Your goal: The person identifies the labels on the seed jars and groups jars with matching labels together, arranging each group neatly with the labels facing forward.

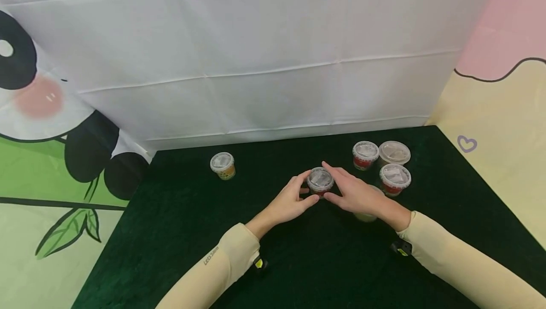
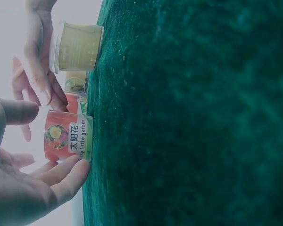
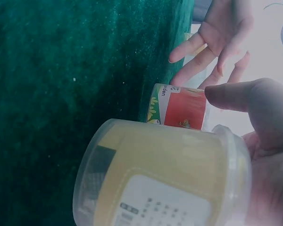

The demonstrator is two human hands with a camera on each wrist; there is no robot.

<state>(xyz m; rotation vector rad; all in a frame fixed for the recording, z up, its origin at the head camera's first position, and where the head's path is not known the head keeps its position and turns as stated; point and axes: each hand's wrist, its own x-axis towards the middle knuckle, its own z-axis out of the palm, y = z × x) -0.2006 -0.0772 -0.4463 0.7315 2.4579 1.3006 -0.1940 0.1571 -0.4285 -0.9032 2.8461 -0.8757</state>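
Observation:
A small lidded plastic cup with a red label [image 1: 320,181] stands on the dark green cloth between the two hands. My left hand [image 1: 290,198] is at its left side, with loosely bent fingers right at the wall and the thumb apart from them. From the right, my right hand [image 1: 355,190] reaches over with fingers extended past the lid; in the right wrist view its thumb [image 3: 228,95] is at the lid's edge. The label in the left wrist view shows flowers [image 2: 56,136] and printed characters. Beneath the right wrist stands a pale yellow cup [image 3: 165,165], mostly hidden in the head view.
Right of the hands cluster two red-label cups [image 1: 365,156] and a wider, pale-lidded cup [image 1: 394,152]. A yellow-label cup [image 1: 223,166] stands alone at the left. The green cloth [image 1: 179,223] ends at a white hanging sheet [image 1: 264,100] behind.

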